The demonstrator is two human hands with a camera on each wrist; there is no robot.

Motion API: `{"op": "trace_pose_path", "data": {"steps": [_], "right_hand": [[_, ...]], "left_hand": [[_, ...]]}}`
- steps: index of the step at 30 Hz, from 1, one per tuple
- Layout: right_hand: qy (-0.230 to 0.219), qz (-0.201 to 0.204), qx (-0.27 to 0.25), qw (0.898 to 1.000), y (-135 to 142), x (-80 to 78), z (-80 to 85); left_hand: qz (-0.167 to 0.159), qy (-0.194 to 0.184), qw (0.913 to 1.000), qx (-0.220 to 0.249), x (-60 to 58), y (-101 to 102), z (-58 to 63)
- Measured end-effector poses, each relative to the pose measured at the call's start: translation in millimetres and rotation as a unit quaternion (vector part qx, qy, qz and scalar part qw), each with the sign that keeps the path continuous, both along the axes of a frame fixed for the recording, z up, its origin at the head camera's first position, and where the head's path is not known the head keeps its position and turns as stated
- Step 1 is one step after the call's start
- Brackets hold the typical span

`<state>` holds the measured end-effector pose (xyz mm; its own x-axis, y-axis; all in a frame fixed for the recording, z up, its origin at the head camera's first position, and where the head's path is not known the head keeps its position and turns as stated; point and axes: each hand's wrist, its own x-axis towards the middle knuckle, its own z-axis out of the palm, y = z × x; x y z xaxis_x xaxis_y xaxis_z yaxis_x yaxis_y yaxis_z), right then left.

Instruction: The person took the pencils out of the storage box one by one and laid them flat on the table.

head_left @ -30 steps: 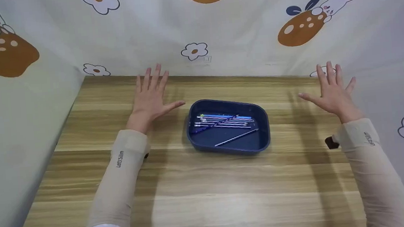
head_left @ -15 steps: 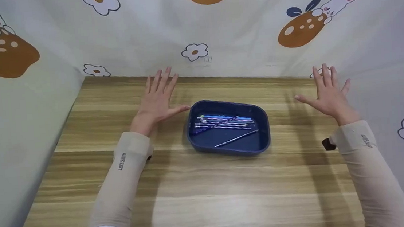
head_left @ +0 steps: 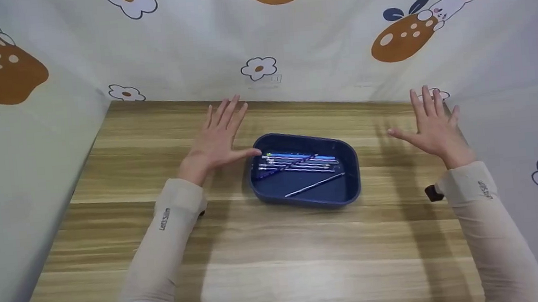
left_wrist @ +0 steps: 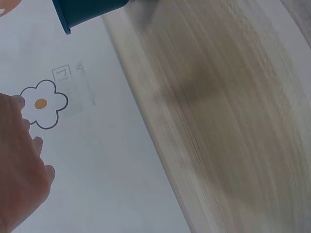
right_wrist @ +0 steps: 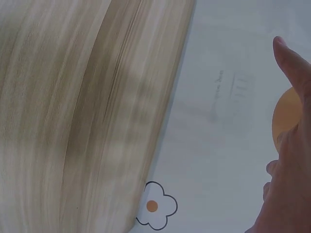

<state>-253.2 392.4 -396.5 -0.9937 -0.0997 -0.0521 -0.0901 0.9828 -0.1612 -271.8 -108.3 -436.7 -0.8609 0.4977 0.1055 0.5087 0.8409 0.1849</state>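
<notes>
We've a table [head_left: 308, 264] with a bin [head_left: 304, 140] mid-far. Left hand [head_left: 217, 143] spread, gripping nothing, thumb over the bin's left rim; we can't tell contact. Right hand [head_left: 435, 131] also spread, ungripped, right of bin. Pencils [head_left: 299, 162] in bin, one lying nearer.

- Head view, centre: the left hand [head_left: 214, 145] is covering a bit of the blue box [head_left: 303, 203] with its thumb [head_left: 246, 153].
- Slim sticks [head_left: 295, 167] inside are overlapping, too small to count.
- Head view, right: the fingers [head_left: 428, 103] of the right hand [head_left: 434, 132] are partly hiding a flower print [head_left: 443, 94].
- Left wrist view, top: the edge is cutting off the blue box.
- Right wrist view: the right edge is cropping the right hand over an orange print [right_wrist: 285, 114].
</notes>
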Motion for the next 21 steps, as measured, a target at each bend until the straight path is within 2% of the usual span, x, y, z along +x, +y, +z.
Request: {"op": "trace_pose_path", "data": {"steps": [11, 21], "right_hand": [[-0.004, 0.01, -0.001, 1.0, -6.5, 0.2, -0.9], [-0.002, 0.026, -0.023, 0.999, -15.2, 0.1, -3.0]], "left_hand": [[-0.066, -0.06, 0.9957, 0.023, 4.9, 7.8, -1.9], [-0.105, -0.11, 0.9867, 0.058, 9.0, 14.0, -6.7]]}}
